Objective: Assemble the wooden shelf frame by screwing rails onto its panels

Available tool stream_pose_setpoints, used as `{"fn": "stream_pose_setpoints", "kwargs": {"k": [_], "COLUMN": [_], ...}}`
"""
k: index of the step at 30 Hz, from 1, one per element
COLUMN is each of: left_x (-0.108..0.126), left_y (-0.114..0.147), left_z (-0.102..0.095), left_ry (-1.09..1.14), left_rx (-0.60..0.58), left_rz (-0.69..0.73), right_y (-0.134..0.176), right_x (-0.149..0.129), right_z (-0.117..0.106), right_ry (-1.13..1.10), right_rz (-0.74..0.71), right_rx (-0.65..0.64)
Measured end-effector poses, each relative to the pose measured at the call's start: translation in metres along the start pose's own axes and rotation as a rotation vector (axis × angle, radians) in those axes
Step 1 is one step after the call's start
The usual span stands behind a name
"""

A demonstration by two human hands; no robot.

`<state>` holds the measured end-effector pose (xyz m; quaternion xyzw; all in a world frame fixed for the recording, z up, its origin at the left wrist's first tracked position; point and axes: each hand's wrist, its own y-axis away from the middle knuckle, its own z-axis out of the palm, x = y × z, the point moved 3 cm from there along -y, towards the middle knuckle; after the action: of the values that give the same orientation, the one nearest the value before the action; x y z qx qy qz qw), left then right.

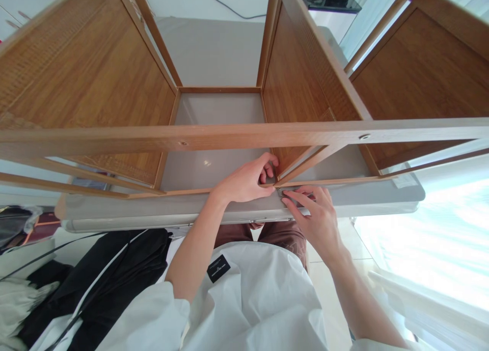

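A wooden shelf frame (229, 137) with woven-pattern side panels stands on the grey table before me. My left hand (250, 180) reaches under the front rail, its fingers curled around the foot of the middle divider (305, 81). Just in front of that joint, my right hand (315, 208) pinches a small metal piece (281, 192) against the thin bottom rail (328, 182). The metal piece looks like a hex key, though the fingers cover most of it. One screw hole (365, 137) shows in the upper front rail.
The grey tabletop (219, 40) extends beneath and behind the frame. Black clothing (114, 274) lies at my lower left with a white strap across it. A sheer white curtain (439, 249) hangs on the right. A dark cable (233, 9) runs beyond the table's far side.
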<state>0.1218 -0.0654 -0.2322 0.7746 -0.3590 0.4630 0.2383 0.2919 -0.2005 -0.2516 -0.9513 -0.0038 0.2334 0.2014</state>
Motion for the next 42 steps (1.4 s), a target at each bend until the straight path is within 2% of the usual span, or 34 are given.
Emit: {"fn": "stream_pose_setpoints", "kwargs": {"k": [12,19,24,27,30,33,37,42], "left_x": [0.000,0.000,-0.002,-0.002,-0.001,-0.001,-0.002,-0.002], "left_y": [0.000,0.000,0.000,0.000,-0.001,-0.001,0.000,0.001], "left_z": [0.000,0.000,0.001,0.001,0.001,0.001,0.001,0.001], "left_ry": [0.003,-0.003,0.002,-0.001,-0.006,-0.008,-0.004,-0.003], "left_rx": [0.008,0.001,0.004,0.004,0.000,0.005,0.012,0.000], "left_rz": [0.001,0.007,0.016,0.017,0.016,0.022,0.021,0.017], "right_y": [-0.005,0.000,0.003,0.003,0.002,-0.001,-0.004,-0.001], "right_x": [-0.007,-0.007,-0.009,-0.010,-0.011,-0.012,-0.014,-0.016], "right_z": [0.000,-0.006,-0.011,-0.013,-0.012,-0.012,-0.012,-0.012], "right_ry": [-0.061,-0.041,-0.098,-0.191,-0.278,-0.218,-0.126,-0.123], "right_rz": [-0.021,-0.117,-0.133,-0.067,0.093,0.185,0.174,0.132], "right_rx": [-0.046,-0.111,-0.157,-0.140,-0.130,-0.104,-0.097,-0.135]}}
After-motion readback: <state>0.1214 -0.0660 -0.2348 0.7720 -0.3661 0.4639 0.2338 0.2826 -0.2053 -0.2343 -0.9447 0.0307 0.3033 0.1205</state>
